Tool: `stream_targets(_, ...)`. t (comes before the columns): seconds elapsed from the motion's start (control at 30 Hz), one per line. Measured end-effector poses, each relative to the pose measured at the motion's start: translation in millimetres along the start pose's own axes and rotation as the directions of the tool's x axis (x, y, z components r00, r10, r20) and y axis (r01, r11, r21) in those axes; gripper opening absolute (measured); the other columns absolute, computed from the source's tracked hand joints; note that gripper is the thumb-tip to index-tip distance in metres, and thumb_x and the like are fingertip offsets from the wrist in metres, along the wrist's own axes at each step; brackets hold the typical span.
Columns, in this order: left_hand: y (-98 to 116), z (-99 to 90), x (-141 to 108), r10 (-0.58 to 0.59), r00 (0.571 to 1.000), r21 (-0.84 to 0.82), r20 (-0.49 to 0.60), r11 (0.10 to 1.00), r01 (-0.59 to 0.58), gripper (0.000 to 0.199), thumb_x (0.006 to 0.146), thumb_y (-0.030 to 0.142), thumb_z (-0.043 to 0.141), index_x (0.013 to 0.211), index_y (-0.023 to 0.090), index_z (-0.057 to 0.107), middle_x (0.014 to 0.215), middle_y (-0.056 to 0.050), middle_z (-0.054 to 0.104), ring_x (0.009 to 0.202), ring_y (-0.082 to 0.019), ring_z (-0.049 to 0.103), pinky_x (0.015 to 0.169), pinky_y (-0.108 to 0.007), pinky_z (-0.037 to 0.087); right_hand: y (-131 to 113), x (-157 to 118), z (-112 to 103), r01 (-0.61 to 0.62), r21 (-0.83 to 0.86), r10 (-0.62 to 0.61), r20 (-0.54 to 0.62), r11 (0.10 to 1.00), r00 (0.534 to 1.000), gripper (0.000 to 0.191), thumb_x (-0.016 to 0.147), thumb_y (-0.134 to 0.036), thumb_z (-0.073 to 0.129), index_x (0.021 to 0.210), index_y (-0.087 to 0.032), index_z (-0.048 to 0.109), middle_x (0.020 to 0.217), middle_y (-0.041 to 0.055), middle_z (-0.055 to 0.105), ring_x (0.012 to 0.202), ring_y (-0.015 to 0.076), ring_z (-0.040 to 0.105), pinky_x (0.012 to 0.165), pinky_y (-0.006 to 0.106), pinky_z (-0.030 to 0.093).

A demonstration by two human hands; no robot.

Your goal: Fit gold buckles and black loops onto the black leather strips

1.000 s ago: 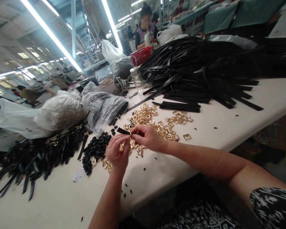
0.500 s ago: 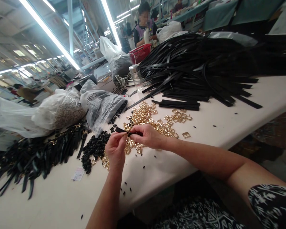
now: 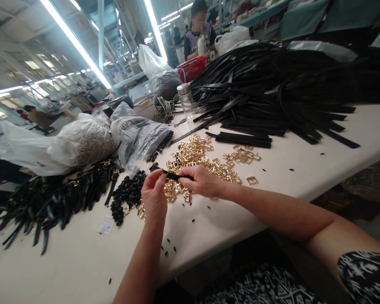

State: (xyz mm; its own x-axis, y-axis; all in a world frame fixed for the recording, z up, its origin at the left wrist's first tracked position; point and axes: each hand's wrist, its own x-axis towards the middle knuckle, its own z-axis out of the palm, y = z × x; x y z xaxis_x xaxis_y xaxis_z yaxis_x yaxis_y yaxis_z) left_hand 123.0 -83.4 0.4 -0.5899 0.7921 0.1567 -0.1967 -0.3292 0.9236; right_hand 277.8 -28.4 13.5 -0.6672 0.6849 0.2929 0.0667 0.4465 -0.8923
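A short black strap [image 3: 173,175] is stretched between my two hands above the table. My left hand [image 3: 154,190] pinches it toward its left end, where a small gold-coloured bit shows by the fingertips. Around the right end of the strap, the fingers of my right hand [image 3: 202,180] are closed. Below and behind my hands lies a heap of gold buckles [image 3: 193,152]. To the left of my left hand sits a pile of small black loops [image 3: 126,192]. Whether the gold bit is a buckle on the strap I cannot tell.
Long black straps [image 3: 247,84] cover the back right of the table. A glass bottle [image 3: 186,103] stands before them. Grey and clear plastic bags [image 3: 82,139] lie at left, behind finished-looking straps with buckles [image 3: 63,198]. A person [image 3: 198,33] sits beyond a red basket [image 3: 192,69].
My hands have drawn slightly apart, and more of the black strap shows between them. The whole view has shifted a little to the right.
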Motion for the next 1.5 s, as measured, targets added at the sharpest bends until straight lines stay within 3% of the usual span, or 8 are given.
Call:
stream_targets(0.13,2.5,4.0,-2.2,0.001,1.0,-0.036,0.03,0.999,0.0,0.064,0.064,0.02,0.081,0.123,0.028,0.059,0.074,0.005,0.064,0.069,-0.008,0.062,0.071,-0.02,0.049,1.5,0.8,1.7,-0.008,0.015,0.008,-0.011,1.0,1.0,0.013,0.081,-0.017,0.054,0.071,-0.014,0.062,0.055,-0.0056,0.049,0.05,0.0059,0.041,0.05,0.019,0.03)
stream_targets(0.2,1.0,4.0,-2.1,-0.032,0.998,-0.057,0.061,0.998,0.035,0.069,0.064,0.021,0.081,0.127,0.03,0.055,0.081,0.003,0.067,0.073,-0.009,0.064,0.073,-0.02,0.049,2.4,1.2,2.5,0.0,0.012,0.0,-0.016,1.0,1.0,0.013,0.081,-0.017,0.054,0.073,-0.014,0.062,0.057,-0.0051,0.051,0.051,0.0062,0.041,0.05,0.019,0.03)
stream_targets(0.47,-5.4,0.5,1.0,-0.165,0.983,-0.15,0.079,0.973,0.175,0.022,0.06,0.019,0.08,0.08,0.019,0.069,0.076,0.002,0.067,0.069,-0.008,0.063,0.071,-0.02,0.05,6.5,1.2,4.7,0.101,-0.068,-0.104,-0.043,0.993,0.994,0.015,0.082,-0.015,0.054,0.067,-0.015,0.059,0.058,-0.0057,0.048,0.054,0.006,0.041,0.055,0.019,0.031)
stream_targets(0.7,-4.9,5.1,-0.9,-0.189,0.981,-0.119,0.042,0.974,0.193,0.016,0.058,0.019,0.079,0.072,0.018,0.07,0.073,0.001,0.069,0.067,-0.009,0.063,0.067,-0.02,0.051,9.1,1.2,11.4,0.029,0.001,-0.029,-0.106,1.0,0.994,0.011,0.083,-0.021,0.058,0.085,-0.014,0.066,0.064,-0.0034,0.057,0.057,0.0073,0.047,0.056,0.02,0.035)
stream_targets(1.0,-13.5,3.5,-7.5,-0.008,0.991,0.131,0.135,0.991,-0.01,0.021,0.067,0.026,0.08,0.086,0.019,0.074,0.081,-0.002,0.074,0.074,-0.012,0.066,0.074,-0.025,0.051,10.7,7.0,2.3,-0.034,-0.059,0.023,-0.178,0.998,0.984,0.021,0.081,-0.032,0.062,0.069,-0.015,0.06,0.059,-0.0037,0.054,0.055,0.0074,0.044,0.055,0.021,0.032)
stream_targets(1.27,-7.2,0.2,-16.2,0.091,0.941,0.355,0.327,0.91,-0.212,0.024,0.078,0.032,0.071,0.101,0.023,0.073,0.111,-0.008,0.069,0.102,-0.023,0.063,0.086,-0.034,0.052,3.6,6.6,-6.7,-0.039,-0.116,0.019,-0.174,0.992,0.985,0.027,0.079,-0.03,0.061,0.058,-0.015,0.051,0.056,-0.0039,0.049,0.054,0.0065,0.041,0.054,0.022,0.029)
stream_targets(1.37,-4.3,-2.2,-12.9,-0.038,0.921,0.234,0.387,0.97,-0.058,0.027,0.08,0.037,0.068,0.102,0.023,0.073,0.119,-0.009,0.065,0.101,-0.023,0.064,0.08,-0.033,0.055,3.3,7.6,-13.1,-0.058,-0.051,0.053,-0.1,0.997,0.994,0.027,0.077,-0.032,0.061,0.058,-0.015,0.053,0.054,-0.0047,0.047,0.052,0.0061,0.039,0.051,0.021,0.028)
stream_targets(1.5,-2.1,-9.3,-5.3,-0.248,0.851,0.151,0.463,0.968,0.2,0.029,0.076,0.038,0.072,0.1,0.022,0.072,0.099,-0.008,0.07,0.081,-0.018,0.067,0.075,-0.032,0.057,6.2,7.8,-19.2,-0.098,0.015,0.097,0.036,0.995,0.995,0.027,0.077,-0.038,0.063,0.064,-0.014,0.058,0.055,-0.0045,0.048,0.051,0.0062,0.04,0.049,0.021,0.028)
